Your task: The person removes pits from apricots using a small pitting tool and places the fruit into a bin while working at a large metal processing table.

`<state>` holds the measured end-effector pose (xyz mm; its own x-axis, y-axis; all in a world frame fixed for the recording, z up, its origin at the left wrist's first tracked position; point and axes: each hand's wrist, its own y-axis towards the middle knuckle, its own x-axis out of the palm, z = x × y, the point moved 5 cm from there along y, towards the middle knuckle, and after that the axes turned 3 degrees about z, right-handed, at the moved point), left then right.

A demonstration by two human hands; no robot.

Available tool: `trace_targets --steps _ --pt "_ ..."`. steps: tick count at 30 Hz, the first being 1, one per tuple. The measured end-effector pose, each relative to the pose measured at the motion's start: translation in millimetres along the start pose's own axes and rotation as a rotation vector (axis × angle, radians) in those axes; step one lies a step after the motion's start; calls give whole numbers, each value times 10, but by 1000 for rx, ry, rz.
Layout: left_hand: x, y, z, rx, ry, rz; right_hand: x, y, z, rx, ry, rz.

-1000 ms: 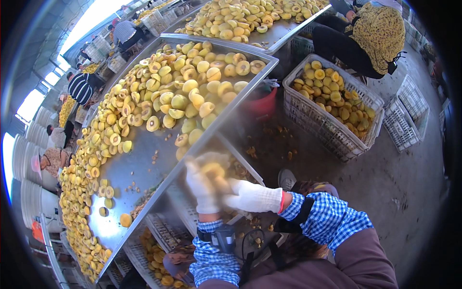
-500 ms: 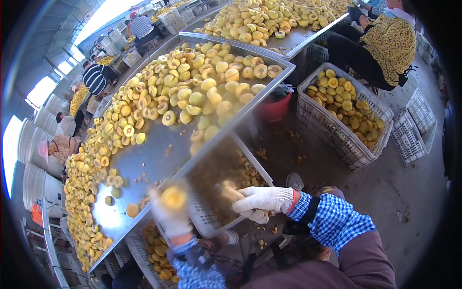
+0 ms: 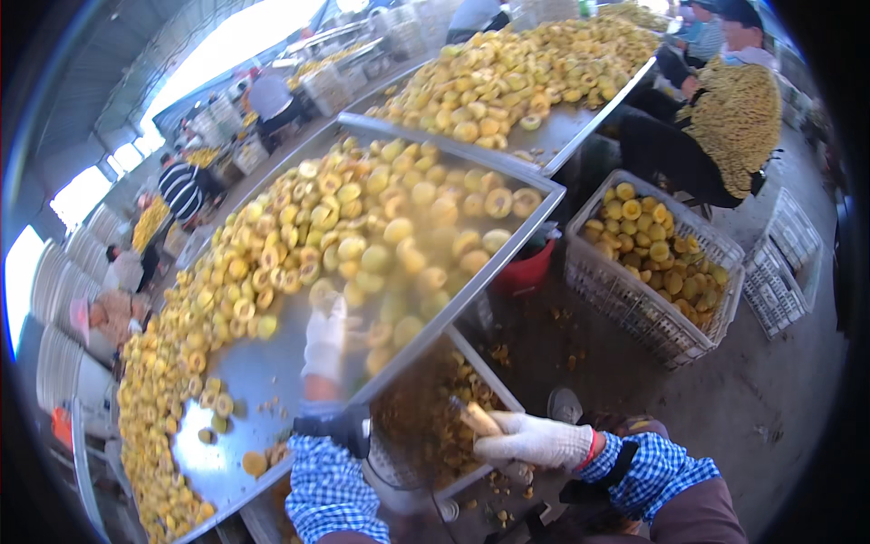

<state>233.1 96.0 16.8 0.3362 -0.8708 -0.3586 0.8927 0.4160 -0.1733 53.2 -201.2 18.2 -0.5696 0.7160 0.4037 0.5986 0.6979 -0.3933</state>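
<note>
My left hand, in a white glove and blurred by motion, stretches out flat over the metal sorting table, close to the pile of halved yellow peaches. I see nothing in it. My right hand, also gloved, is closed around a short tool with a pale wooden handle. It hovers above a plastic crate of brownish fruit scraps under the table's edge. Both forearms wear blue checked sleeves.
A white mesh basket of whole peaches stands on the floor to the right, with a red bucket beside it. A seated person in a yellow patterned top works at a second table. More people sit far left.
My left hand, which held a peach half low near the table's front edge, has swung forward onto the table and no longer shows the fruit. The right hand stayed over the crate.
</note>
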Motion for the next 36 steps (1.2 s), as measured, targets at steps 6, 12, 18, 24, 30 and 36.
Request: trace_targets --steps 6,12,18,24,30,36 --pt "575 783 25 282 601 346 -113 7 -34 -2 27 2" --pt "416 687 -100 -63 -82 -18 -250 306 228 -208 14 17" --pt "681 -712 333 155 -829 -460 -371 30 -177 -293 202 361" --pt "1270 -1975 356 401 -560 -365 -419 33 -306 -511 60 602" --pt "1120 -2072 304 451 -513 -475 -385 -149 -472 -452 4 580" --pt "1183 -2022 306 95 -856 -432 -420 -119 -476 -385 209 437"
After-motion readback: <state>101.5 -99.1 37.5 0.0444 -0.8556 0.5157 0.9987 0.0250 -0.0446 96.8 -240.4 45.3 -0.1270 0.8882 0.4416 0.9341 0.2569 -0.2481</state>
